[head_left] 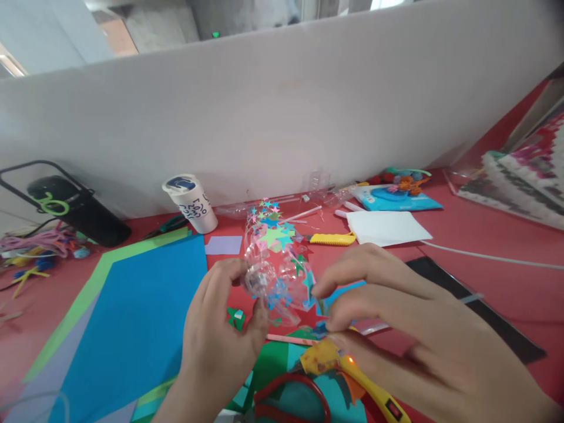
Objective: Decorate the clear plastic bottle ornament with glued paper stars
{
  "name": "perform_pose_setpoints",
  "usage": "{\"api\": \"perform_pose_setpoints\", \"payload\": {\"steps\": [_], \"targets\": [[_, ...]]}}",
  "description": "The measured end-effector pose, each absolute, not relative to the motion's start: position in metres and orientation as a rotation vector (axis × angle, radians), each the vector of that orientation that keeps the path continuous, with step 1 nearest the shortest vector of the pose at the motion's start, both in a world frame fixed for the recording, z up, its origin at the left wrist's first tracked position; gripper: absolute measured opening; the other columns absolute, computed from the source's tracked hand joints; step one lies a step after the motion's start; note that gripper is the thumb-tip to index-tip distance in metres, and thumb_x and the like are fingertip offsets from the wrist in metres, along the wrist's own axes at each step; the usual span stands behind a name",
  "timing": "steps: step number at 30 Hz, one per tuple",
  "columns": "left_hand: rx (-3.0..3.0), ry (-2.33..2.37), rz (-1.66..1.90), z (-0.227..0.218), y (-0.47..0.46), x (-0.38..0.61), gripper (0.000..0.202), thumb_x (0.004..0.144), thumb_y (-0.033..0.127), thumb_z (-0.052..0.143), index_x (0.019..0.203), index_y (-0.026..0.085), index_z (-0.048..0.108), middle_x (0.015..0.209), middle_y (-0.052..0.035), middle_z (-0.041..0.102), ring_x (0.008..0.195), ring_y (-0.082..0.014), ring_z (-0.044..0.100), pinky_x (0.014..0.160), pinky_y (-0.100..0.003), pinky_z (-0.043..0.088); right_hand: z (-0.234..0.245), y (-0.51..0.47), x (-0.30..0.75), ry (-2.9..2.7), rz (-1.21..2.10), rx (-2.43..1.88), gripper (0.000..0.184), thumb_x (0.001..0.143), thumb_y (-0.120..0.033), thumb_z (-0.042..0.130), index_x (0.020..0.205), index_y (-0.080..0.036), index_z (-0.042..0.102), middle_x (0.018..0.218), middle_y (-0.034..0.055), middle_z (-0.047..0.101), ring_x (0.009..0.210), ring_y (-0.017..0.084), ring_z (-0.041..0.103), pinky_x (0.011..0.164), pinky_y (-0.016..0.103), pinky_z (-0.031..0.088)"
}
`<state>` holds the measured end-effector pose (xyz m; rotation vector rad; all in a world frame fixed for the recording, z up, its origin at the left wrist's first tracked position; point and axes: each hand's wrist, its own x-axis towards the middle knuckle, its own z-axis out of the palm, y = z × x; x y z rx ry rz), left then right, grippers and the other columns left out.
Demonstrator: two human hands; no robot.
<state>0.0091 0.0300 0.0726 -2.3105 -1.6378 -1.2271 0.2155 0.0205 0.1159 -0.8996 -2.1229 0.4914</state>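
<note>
The left hand [220, 329] rises from the lower edge, palm turned inward, thumb opposing the bent index finger. Its grip is clamped on the near, rounded end of the clear plastic piece [282, 264]. The right hand [405, 329] enters from the lower right, back of hand uppermost, fingers curved toward the piece. Its fingertips are at the right side of the piece; whether they grip anything cannot be determined.

Below the grip, red-handled scissors [293, 378] lie over green sheets. Just right of the scissors, under the right thumb, is a yellow glue gun [370, 382] with a lit orange indicator.

The clear plastic piece is located between the hands and extends away from the left grip. It is transparent and glossy, and bears stars in blue, green and pink. The near end shows a round, clear form.

Left of the grip: a large blue sheet [141, 305] overlapping light green and lavender sheets. Beyond the grip, to the right: a yellow utility knife [332, 239], then white paper [388, 228]. Beyond the grip, to the left: a white cup [194, 205] and, farther left, a tilted black bottle [88, 211]. A white panel [282, 117] stands behind the red tabletop [445, 229].
</note>
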Motion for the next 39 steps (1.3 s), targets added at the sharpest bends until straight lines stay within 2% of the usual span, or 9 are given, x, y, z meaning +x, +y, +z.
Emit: {"api": "perform_pose_setpoints", "payload": {"steps": [7,12,20,26,31,39], "targets": [[-2.313,-1.613,-1.261,0.072,0.028,0.007,0.025,0.077,0.02,0.055,0.101,0.02,0.048,0.088,-0.0033,0.058,0.08,-0.0175,0.058,0.067,-0.027,0.049,0.108,0.018,0.212,-2.13,0.259,-0.741,0.014,0.084,-0.011,0.054,0.08,-0.024,0.058,0.082,0.0001,0.065,0.073,0.016,0.058,0.069,0.027,0.05],[-2.298,-1.565,-1.291,0.069,0.029,0.006,0.028,0.077,0.022,0.055,0.104,0.02,0.048,0.092,-0.0049,0.059,0.085,-0.0191,0.059,0.071,-0.029,0.05,0.101,0.011,0.208,-2.127,0.115,-0.748,0.021,0.084,-0.005,0.048,0.088,-0.024,0.055,0.08,0.0011,0.067,0.073,0.017,0.059,0.07,0.031,0.052],[-2.285,-1.527,-1.323,0.068,0.026,0.005,0.033,0.077,0.018,0.056,0.108,0.022,0.048,0.1,-0.0057,0.059,0.094,-0.0213,0.059,0.078,-0.032,0.051,0.104,0.009,0.207,-2.101,0.125,-0.773,0.019,0.083,-0.006,0.05,0.086,-0.024,0.056,0.075,0.0005,0.067,0.07,0.017,0.06,0.066,0.032,0.053],[-2.295,-1.503,-1.376,0.064,0.024,0.004,0.037,0.077,0.016,0.056,0.113,0.022,0.047,0.106,-0.0059,0.058,0.102,-0.021,0.056,0.085,-0.033,0.049,0.106,0.008,0.207,-2.11,0.124,-0.77,0.022,0.08,-0.004,0.052,0.09,-0.024,0.055,0.075,0.0,0.067,0.07,0.016,0.058,0.071,0.032,0.051],[-2.296,-1.515,-1.386,0.063,0.023,0.004,0.04,0.077,0.015,0.057,0.114,0.022,0.046,0.107,-0.0056,0.057,0.102,-0.0202,0.055,0.087,-0.032,0.048,0.104,0.009,0.206,-2.09,0.12,-0.793,0.025,0.078,-0.005,0.052,0.09,-0.027,0.053,0.075,-0.0008,0.067,0.068,0.017,0.059,0.07,0.034,0.052],[-2.287,-1.507,-1.343,0.065,0.022,0.005,0.036,0.077,0.016,0.057,0.112,0.021,0.047,0.104,-0.0049,0.057,0.1,-0.0178,0.055,0.088,-0.027,0.046,0.1,0.017,0.209,-2.102,-0.016,-0.7,0.022,0.075,-0.003,0.051,0.082,-0.023,0.056,0.07,-0.0001,0.064,0.064,0.016,0.057,0.069,0.031,0.052]]}}
